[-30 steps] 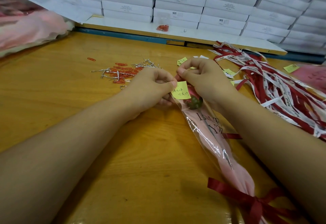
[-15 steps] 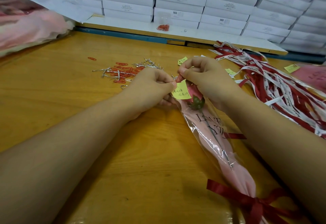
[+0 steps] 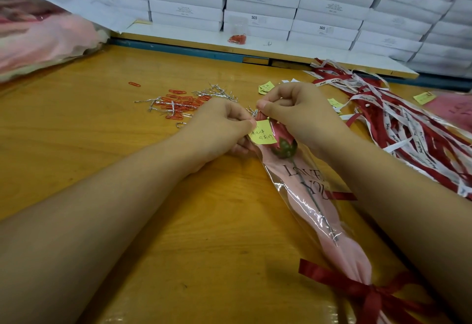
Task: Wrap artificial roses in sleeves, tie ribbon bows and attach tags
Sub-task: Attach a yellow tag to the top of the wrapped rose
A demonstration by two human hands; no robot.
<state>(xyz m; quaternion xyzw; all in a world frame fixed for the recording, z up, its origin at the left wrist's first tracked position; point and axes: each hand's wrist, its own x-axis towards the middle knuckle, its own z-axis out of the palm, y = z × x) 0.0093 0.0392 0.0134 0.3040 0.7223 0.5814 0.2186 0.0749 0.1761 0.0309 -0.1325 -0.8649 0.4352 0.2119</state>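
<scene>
Pinching the yellow paper tag [image 3: 263,132], left hand [image 3: 219,125]; right hand [image 3: 296,109] fingers curled, nipping the glossy sleeve [image 3: 306,196] top.

1. Rose [image 3: 278,134]: one artificial stem with a red bud, green calyx and thin dark stalk. It lay inside the sleeve, bud pointing away from the person.
2. Sleeve [image 3: 301,196]: clear film over pink backing, with black lettering partly reading "LOVE". It lay diagonally on the desk [image 3: 102,132], its near end gathered. The right hand [image 3: 298,109] pinched its far top edge.
3. Ribbon bow [image 3: 367,295]: dark red, tied round the gathered near end, tails spread out.
4. Tag [image 3: 263,134]: a small yellow handwritten note at the sleeve's top, beside the bud. The left hand [image 3: 219,124] pinched its upper corner.
5. Loose ribbons [image 3: 408,132]: red and white strips heaped on the desk to the right.
</scene>
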